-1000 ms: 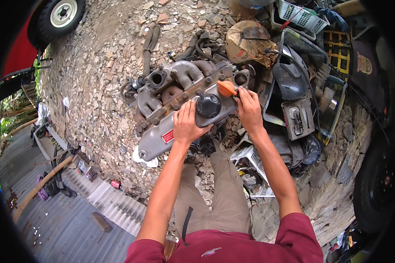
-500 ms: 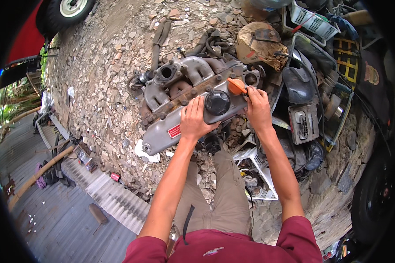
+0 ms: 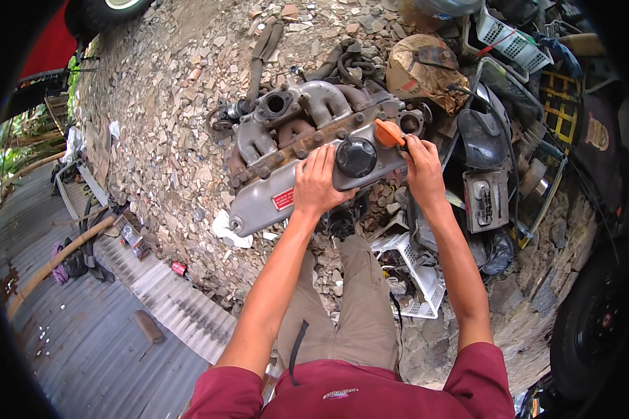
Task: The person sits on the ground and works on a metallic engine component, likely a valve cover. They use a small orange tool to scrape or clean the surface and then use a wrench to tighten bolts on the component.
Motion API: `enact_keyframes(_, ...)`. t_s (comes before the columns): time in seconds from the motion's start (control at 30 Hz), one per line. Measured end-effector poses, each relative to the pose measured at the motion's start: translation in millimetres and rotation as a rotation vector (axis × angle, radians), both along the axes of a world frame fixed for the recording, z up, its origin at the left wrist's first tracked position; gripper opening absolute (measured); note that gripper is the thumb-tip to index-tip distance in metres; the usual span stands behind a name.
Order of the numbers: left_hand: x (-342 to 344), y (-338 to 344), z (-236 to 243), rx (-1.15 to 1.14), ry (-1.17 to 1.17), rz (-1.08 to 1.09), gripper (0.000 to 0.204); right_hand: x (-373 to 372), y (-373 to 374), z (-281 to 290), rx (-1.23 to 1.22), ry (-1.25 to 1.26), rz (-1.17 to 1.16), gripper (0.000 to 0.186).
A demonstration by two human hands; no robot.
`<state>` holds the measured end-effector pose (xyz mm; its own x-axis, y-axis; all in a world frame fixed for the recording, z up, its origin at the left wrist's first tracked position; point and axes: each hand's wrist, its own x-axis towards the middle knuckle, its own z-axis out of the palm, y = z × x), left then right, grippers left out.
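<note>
A long grey valve cover (image 3: 258,208) with a red label lies along the near side of a greasy engine top. My left hand (image 3: 316,183) grips its near edge, fingers over the top beside the round black oil filler cap (image 3: 356,156). At the cover's right end, my right hand (image 3: 423,165) is closed with its fingertips at the narrow end of an orange plastic piece (image 3: 388,133). The fingers partly hide that end. Beyond the cover stand the curved metal manifold pipes (image 3: 323,100), bolted to a rusty flange.
Rubble and broken tile (image 3: 168,140) surround the engine. To the right are crates of parts, a white plastic basket (image 3: 418,279) and a brown-wrapped bundle (image 3: 426,73). Corrugated sheets (image 3: 112,335) lie at the left. A black tyre (image 3: 597,321) stands at the right edge.
The whole view has shifted slightly, with the engine a little further right and up. Both hands keep their places, left on the valve cover and right at the orange piece.
</note>
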<state>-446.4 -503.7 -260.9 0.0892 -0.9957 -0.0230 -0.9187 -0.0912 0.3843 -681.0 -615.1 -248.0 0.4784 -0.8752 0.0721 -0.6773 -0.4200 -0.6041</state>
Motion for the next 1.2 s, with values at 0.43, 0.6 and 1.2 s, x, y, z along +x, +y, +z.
enact_keyframes(0.43, -2, -2, 0, 0.003, -0.01, 0.003, 0.104, -2, 1, -5, 0.028, -0.067, -0.052, 0.04)
enact_keyframes(0.6, -4, -2, -2, -0.006, -0.008, -0.004, 0.101, 2, 6, -13, -0.047, -0.101, -0.112, 0.041)
enact_keyframes(1.2, -3, -3, 2, 0.0, 0.0, -0.012, 0.106, 2, 6, 0, 0.097, -0.2, -0.229, 0.025)
